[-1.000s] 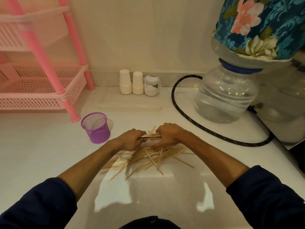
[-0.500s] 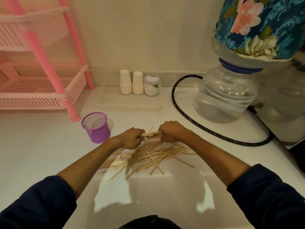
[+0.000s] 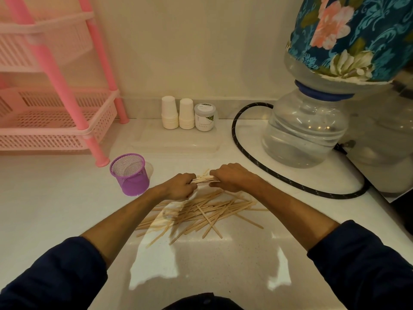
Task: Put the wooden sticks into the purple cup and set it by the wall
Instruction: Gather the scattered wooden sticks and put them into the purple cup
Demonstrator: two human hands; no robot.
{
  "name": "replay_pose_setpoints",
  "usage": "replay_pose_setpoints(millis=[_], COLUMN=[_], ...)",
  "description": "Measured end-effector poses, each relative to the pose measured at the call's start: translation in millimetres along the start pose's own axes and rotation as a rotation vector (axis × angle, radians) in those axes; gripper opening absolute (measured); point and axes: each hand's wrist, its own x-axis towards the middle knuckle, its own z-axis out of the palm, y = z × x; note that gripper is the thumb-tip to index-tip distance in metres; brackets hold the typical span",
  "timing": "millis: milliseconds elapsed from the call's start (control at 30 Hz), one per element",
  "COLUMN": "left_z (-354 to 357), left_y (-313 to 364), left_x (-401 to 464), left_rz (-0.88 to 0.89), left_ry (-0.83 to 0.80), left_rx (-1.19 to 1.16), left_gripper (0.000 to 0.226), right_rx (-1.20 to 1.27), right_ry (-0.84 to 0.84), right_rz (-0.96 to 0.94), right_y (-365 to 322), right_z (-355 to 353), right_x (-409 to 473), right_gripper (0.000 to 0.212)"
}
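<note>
Right now both hands grip one small bundle of sticks [image 3: 204,180] just above the counter [image 3: 55,209]: the left hand [image 3: 181,185] is closed around one end, the right hand [image 3: 232,176] closed around the other. Below them a loose pile of sticks [image 3: 201,214] lies scattered on the counter. Near the left hand, the purple cup [image 3: 130,174] stands upright by the foot of the pink rack [image 3: 55,86], apart from the wall [image 3: 190,45].

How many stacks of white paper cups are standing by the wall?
2 stacks, side by side at the wall: the left stack, and the right stack next to the labelled jar. How many cups each holds is unclear.
</note>
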Motion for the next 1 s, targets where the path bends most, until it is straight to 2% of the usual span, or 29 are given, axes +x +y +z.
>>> replay_pose_setpoints(millis=[200, 333, 533, 767, 1000], left_z=[0.8, -3.7, -6.8, 4.0, -8.2], left_y=[2.7, 4.2, 9.0, 12.6, 10.9], left_x=[5.0, 10.0, 14.7, 16.4, 10.9], left_rz=[-0.013, -0.062, -0.103, -0.133, -0.083], left_ry=[0.091, 0.101, 0.111, 0.136, 0.201], left_rx=[0.1, 0.194, 0.241, 0.259, 0.39], left_gripper=[0.02, 0.019, 0.034, 0.029, 0.037], right_rx=[0.055, 0.147, 0.142, 0.073, 0.18], right_ry=[0.071, 0.057, 0.035, 0.058, 0.053], right_rz=[0.029, 0.059, 0.086, 0.093, 0.078], right_y=[0.1, -0.5, -5.7, -10.7, 3.1], right_z=[-1.4, -3.7, -9.5, -10.2, -12.1], right_x=[-0.9, 0.0, -1.0, 0.1, -5.4], right_gripper=[0.043, 0.04, 0.041, 0.026, 0.029])
